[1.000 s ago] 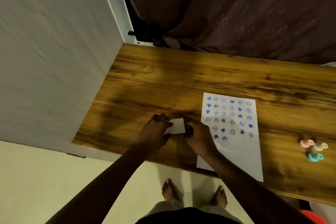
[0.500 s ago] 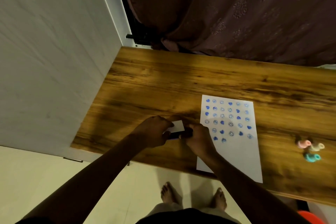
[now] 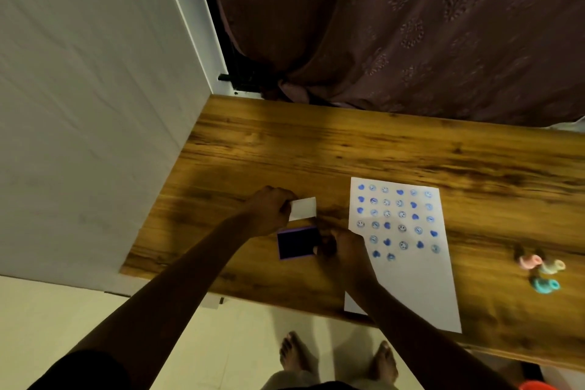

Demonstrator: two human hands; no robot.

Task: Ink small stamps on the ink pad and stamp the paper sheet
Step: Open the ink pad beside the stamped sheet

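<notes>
Wooden table (image 3: 316,149) with dark grain, white wall (image 3: 88,104) on its left — white frame (image 3: 193,19) at the edge, brown patterned curtain (image 3: 395,25) behind, pale floor (image 3: 237,342) below — bare feet (image 3: 297,355), red object (image 3: 538,386) at bottom right corner

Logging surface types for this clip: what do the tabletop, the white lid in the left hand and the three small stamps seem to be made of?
Tabletop: wood or wood-look laminate, with streaky brown grain and a slight sheen.
White lid, held in the left hand: probably plastic or card; flat, matte and stiff, but too blurred to tell.
Small stamps: likely plastic, with pastel pink, cream and teal moulded shapes.
</notes>
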